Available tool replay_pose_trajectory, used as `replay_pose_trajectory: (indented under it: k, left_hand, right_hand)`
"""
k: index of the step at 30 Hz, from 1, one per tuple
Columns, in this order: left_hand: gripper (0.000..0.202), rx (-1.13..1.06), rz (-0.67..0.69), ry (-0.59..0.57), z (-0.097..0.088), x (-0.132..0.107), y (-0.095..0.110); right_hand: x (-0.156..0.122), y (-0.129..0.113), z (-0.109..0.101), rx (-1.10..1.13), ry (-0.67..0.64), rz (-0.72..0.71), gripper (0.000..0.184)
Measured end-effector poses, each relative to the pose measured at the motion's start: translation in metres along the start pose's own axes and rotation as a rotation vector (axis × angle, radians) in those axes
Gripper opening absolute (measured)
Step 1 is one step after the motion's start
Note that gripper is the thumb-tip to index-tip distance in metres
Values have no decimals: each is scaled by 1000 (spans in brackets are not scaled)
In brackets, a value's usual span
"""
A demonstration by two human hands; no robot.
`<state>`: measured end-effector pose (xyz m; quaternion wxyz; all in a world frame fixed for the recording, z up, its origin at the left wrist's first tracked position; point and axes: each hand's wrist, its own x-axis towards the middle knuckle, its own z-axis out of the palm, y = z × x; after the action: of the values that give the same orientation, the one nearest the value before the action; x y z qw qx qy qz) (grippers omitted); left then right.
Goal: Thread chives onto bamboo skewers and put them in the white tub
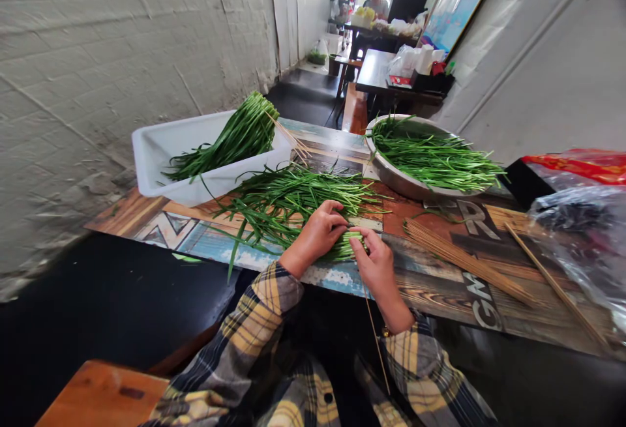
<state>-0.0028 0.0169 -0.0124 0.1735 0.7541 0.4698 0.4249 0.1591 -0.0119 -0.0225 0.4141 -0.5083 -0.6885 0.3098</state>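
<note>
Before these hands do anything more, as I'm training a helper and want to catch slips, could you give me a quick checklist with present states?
1. Left hand touching the bunch of greens: ok.
2. Right hand at the stem ends: ok, thumb and fingers are on them.
3. Thin stick through the stems: cannot tell; the right hand hides its upper end.
4. Spare sticks on the table: ok, lying to the right.
5. Loose leaves clear of the table's near edge: not ok, some hang over.
</note>
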Motion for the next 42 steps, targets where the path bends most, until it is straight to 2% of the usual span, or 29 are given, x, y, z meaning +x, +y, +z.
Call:
replay_pose_trajectory:
  k: [3, 8, 13, 18, 26, 31, 35, 42]
  left_hand:
    - [20, 59, 24, -49, -3, 0, 3]
    - [20, 295, 0, -116, -9, -1, 13]
    - [17, 403, 3, -196, -15, 4, 10]
    - [7, 449, 22, -349, -22, 18, 9]
    - [9, 452, 72, -552, -26, 36, 12]
    - [11, 413, 92, -610, -27, 43, 9]
    - [12, 479, 116, -647, -27, 46, 15]
    - [11, 413, 185, -596, -31, 40, 12]
  right_hand:
    - [0, -1, 0, 14, -8, 8, 27]
    - [1, -2, 0, -12, 1, 4, 28]
    - [-2, 0, 0, -64, 8, -10, 28]
    - [-5, 3, 0, -60, -4, -32, 28]
    - [-6, 2, 1, -60, -26, -30, 28]
    - [-6, -2, 0, -85, -20, -63, 28]
    - [-6, -3, 0, -108, -9, -69, 30]
    - [-6, -2, 0, -58, -23, -90, 29]
